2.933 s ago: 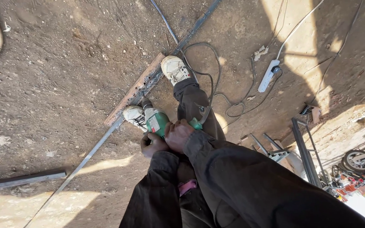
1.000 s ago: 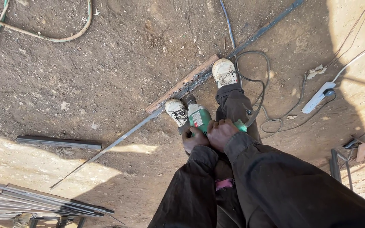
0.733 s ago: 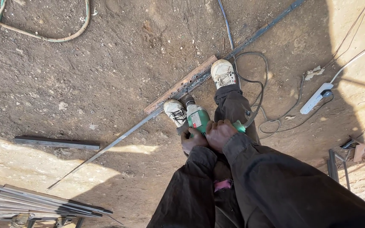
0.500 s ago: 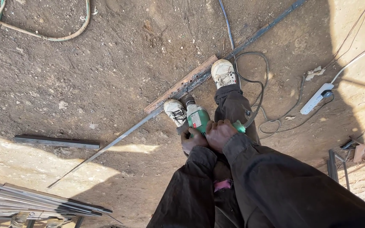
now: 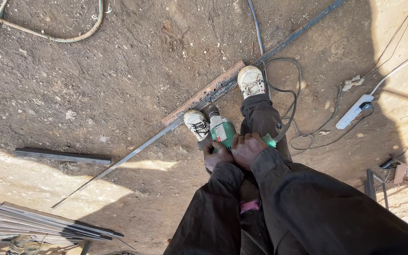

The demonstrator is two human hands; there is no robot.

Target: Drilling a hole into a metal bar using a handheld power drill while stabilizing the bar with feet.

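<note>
The right hand [image 5: 247, 148] is wrapping closed around the rear grip of a green power drill [image 5: 223, 132]; the left hand [image 5: 216, 156] is clamping shut around the same tool just beside it, lower on the body; both sleeves are dark. The drill is pointing down and away, its nose [image 5: 211, 111] sitting against a long metal bar [image 5: 199, 101] that is lying diagonally across the dirt ground [image 5: 119, 71]. Two white shoes are pinning that bar, the left shoe [image 5: 197, 123] just beside the drill's nose, the right shoe [image 5: 251, 81] farther along. A rusty strip [image 5: 204, 92] is lying alongside the bar. As for progress, I cannot tell whether any hole is through; the bit is hidden. A black cord [image 5: 289, 89] is looping toward a white power strip [image 5: 353, 112]; a short bar [image 5: 62, 156] and stacked metal rods [image 5: 34, 224] are lying well apart.
</note>
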